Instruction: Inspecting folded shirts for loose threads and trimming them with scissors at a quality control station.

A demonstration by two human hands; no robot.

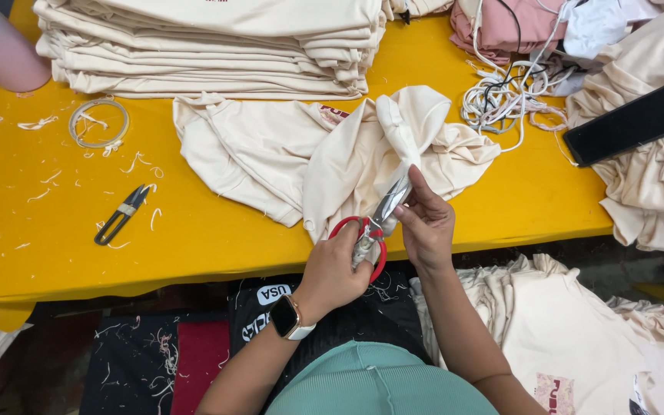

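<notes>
I'm working the red-handled scissors (370,230) with my left hand (332,273) closed through the loops, my right hand (426,223) pinching the cream garment (332,157) bunched on the yellow bench (217,230) (trimming, I'd judge), next needing a steady snip close to the cloth.

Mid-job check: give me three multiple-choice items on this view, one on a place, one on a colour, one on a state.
1. Where do the small thread snips lie?
A. On the folded stack
B. On the yellow table, to the left of the cream garment
C. On the phone

2. What colour are the scissors' handles?
A. Red
B. Blue
C. Green

3. What does the left hand hold?
A. Nothing
B. The phone
C. The scissors

Key: 1 B, they rest on the bare table; 2 A, the scissors show red loops; 3 C, its fingers are through the loops, while the right hand steadies the cream garment.
</notes>
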